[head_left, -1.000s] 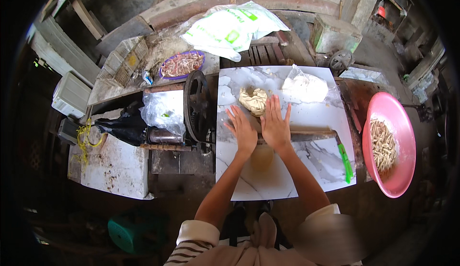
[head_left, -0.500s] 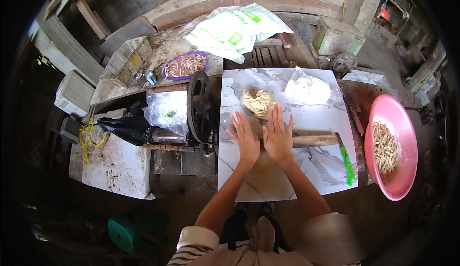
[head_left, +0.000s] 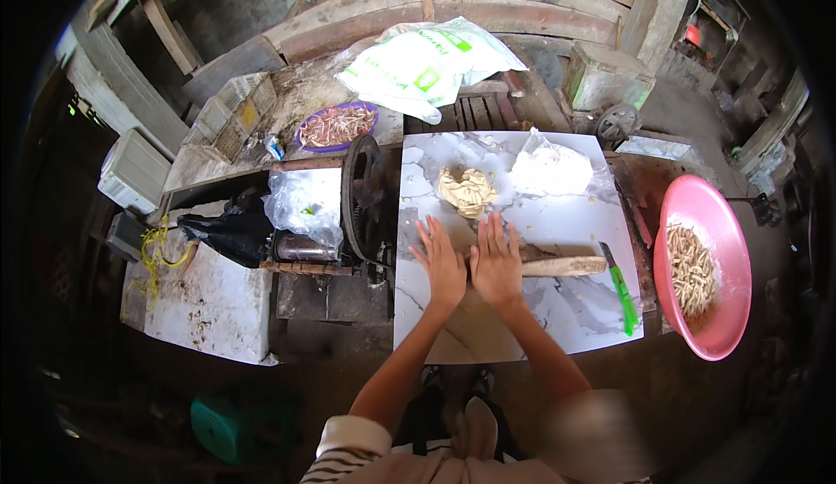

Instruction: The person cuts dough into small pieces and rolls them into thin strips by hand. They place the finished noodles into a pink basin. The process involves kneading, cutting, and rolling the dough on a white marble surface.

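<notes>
Both palms rest on a wooden rolling pin [head_left: 564, 266] lying crosswise on a marble-patterned board [head_left: 418, 318]. My left hand [head_left: 447, 268] lies flat with its fingers spread, covering the pin's left part. Beside it my right hand [head_left: 496, 268] is also flat, fingers stretched away from me. A tan, flattened patch, apparently dough, shows faintly between my forearms; its edges are hard to make out. Just beyond my fingertips sits a crumpled lump of dough [head_left: 468, 191]. A clear plastic bag of white stuff [head_left: 552, 170] stands at the board's far right. A green-handled knife [head_left: 622, 297] lies near the right edge.
Right of the board is a pink basin [head_left: 736, 266] holding pale strips. To the left stands a machine with a dark wheel [head_left: 355, 201] and plastic on top. Behind are a purple-rimmed basket of strips [head_left: 338, 127] and a white-green sack [head_left: 427, 66].
Both hands and the rolling pin have come slightly toward me. The view has shifted a little; the dough lump and the knife seem to lie where they were.
</notes>
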Tool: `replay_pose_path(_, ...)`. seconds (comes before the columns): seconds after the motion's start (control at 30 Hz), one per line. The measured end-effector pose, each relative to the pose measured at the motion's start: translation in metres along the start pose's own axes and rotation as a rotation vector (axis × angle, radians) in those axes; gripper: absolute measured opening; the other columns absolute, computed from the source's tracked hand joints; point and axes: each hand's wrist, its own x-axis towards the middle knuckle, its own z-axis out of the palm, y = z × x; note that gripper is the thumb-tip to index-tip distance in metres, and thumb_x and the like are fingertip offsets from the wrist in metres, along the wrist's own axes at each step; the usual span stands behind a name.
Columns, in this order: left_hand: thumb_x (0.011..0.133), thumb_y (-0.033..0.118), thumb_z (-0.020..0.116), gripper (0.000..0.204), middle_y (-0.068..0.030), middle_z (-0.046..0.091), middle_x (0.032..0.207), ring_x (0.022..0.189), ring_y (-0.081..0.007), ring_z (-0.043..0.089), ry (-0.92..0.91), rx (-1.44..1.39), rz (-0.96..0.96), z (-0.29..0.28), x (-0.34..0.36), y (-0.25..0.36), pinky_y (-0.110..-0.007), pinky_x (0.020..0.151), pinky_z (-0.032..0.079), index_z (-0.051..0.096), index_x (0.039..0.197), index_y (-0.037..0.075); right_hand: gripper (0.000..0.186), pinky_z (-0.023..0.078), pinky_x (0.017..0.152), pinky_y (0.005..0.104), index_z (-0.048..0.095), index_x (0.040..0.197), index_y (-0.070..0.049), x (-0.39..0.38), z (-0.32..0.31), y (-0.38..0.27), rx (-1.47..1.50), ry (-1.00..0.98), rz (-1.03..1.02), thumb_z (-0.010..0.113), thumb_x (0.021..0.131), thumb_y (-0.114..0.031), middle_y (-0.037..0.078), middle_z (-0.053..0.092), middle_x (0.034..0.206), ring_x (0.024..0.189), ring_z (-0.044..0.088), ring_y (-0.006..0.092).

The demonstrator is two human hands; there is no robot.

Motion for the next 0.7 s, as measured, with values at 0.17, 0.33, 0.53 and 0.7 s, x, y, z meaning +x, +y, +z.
replay_pose_path(0.17,0.084,0.002,0.039,0.067,-0.0204,0.007,0.154,0.143,-0.0375,-0.005,-0.019,0.023,0.023,-0.011,-0.017,0.009,-0.064,0.106,-0.008,0.013,0.145,-0.007,0.049,0.021,0.114,0.0417,0.045,0.129,0.010,-0.015,-0.010,-0.003,0.085,0.026,-0.020,0.038,0.093,-0.023,0.023,0.043,0.138,0.137,0.031,0.0285)
replay_pose_path(0.33,0.088,0.005,0.038,0.062,-0.0199,0.007,0.154,0.143,-0.0372,-0.005,0.043,0.024,-0.036,0.006,0.030,0.004,-0.062,0.107,-0.007,0.015,0.144,-0.006,0.047,0.020,0.114,0.0402,0.048,0.127,0.009,0.024,0.009,0.006,0.078,0.075,-0.001,0.037,0.095,-0.023,0.022,0.047,0.135,0.137,0.030,0.0275)
replay_pose_path(0.53,0.095,0.012,0.036,0.056,-0.0188,0.007,0.154,0.143,-0.0369,-0.005,0.057,-0.080,0.080,-0.006,-0.026,0.001,-0.061,0.107,-0.006,0.015,0.146,-0.003,0.051,0.024,0.112,0.0394,0.040,0.135,0.006,-0.024,-0.014,-0.012,0.107,0.074,-0.015,0.044,0.092,-0.022,0.020,0.041,0.141,0.134,0.034,0.0282)
replay_pose_path(0.7,0.100,0.021,0.034,0.053,-0.0174,0.013,0.154,0.143,-0.0376,-0.001,-0.070,-0.153,0.025,-0.023,-0.057,0.003,-0.061,0.108,-0.002,0.019,0.146,0.000,0.058,0.035,0.102,0.0414,0.035,0.138,0.000,-0.050,-0.038,-0.004,0.313,0.027,-0.134,0.055,0.089,-0.020,0.018,0.043,0.138,0.112,0.049,0.0310)
